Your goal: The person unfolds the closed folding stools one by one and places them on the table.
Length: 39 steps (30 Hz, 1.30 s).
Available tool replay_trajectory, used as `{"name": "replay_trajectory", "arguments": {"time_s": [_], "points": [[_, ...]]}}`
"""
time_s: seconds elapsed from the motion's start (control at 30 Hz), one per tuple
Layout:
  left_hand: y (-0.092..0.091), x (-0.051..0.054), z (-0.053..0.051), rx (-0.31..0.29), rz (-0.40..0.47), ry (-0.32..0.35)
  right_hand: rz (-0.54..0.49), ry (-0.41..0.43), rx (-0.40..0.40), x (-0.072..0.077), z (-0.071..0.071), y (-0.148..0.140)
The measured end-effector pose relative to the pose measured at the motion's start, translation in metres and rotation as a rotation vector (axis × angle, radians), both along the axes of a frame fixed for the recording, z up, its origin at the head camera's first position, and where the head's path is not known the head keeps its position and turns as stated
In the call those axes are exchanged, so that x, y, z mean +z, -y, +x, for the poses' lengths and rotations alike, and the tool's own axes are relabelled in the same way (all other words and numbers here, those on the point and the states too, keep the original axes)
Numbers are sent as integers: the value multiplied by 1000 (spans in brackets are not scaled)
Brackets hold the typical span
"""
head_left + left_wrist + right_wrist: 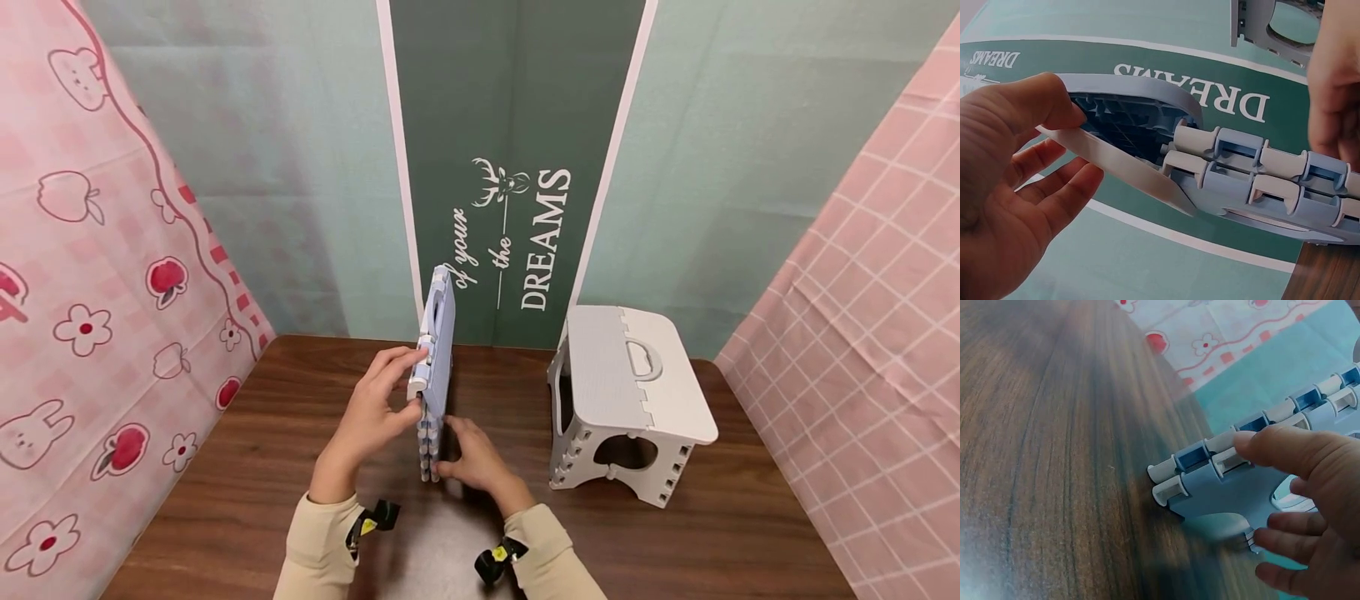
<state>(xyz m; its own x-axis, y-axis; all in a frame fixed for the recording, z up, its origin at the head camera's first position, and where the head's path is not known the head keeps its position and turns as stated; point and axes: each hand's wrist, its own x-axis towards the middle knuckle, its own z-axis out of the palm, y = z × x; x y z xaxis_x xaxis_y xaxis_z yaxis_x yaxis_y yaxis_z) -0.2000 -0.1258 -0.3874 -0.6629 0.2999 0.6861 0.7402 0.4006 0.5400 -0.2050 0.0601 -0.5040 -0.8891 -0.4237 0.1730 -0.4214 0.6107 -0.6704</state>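
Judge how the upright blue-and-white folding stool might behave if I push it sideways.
The blue-and-white folding stool would probably tip easily, being upright and thin. It looks like moulded plastic, so is likely stiff and fairly light. Its top halves may swing, since they gape apart in the left wrist view.

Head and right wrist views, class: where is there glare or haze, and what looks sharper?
Head view: a pale sheen lies on the brown wood-grain tabletop, bottom centre; right wrist view: whitish haze washes the lower-left corner, while the blue-and-white plastic folding stool shows crisper edges.
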Motion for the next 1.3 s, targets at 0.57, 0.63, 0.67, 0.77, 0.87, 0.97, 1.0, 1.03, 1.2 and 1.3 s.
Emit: {"name": "replay_trajectory", "arguments": {"time_s": [0.57,0.63,0.67,0.77,0.87,0.97,1.0,1.03,1.2,1.3], "points": [[-8,16,11,3,14,-1,-12,-223,39,-12,-11,2],[-11,23,17,2,16,1,-24,-233,54,-13,-11,1],[-13,27,20,4,16,2,-25,-236,59,-13,-12,1],[-15,31,24,12,15,-7,-19,-226,64,-13,-11,0],[-14,30,25,14,43,12,11,-205,63,-12,-11,0],[-10,20,26,-4,106,63,44,-177,66,-8,-10,2],[-9,15,26,-10,132,76,53,-172,66,-7,-10,3],[-8,10,26,-15,158,90,61,-170,67,-7,-10,4],[-7,-6,30,-29,232,146,60,-177,68,-8,-10,5],[-5,-10,30,-34,245,221,55,-195,64,-9,-11,3]]}}
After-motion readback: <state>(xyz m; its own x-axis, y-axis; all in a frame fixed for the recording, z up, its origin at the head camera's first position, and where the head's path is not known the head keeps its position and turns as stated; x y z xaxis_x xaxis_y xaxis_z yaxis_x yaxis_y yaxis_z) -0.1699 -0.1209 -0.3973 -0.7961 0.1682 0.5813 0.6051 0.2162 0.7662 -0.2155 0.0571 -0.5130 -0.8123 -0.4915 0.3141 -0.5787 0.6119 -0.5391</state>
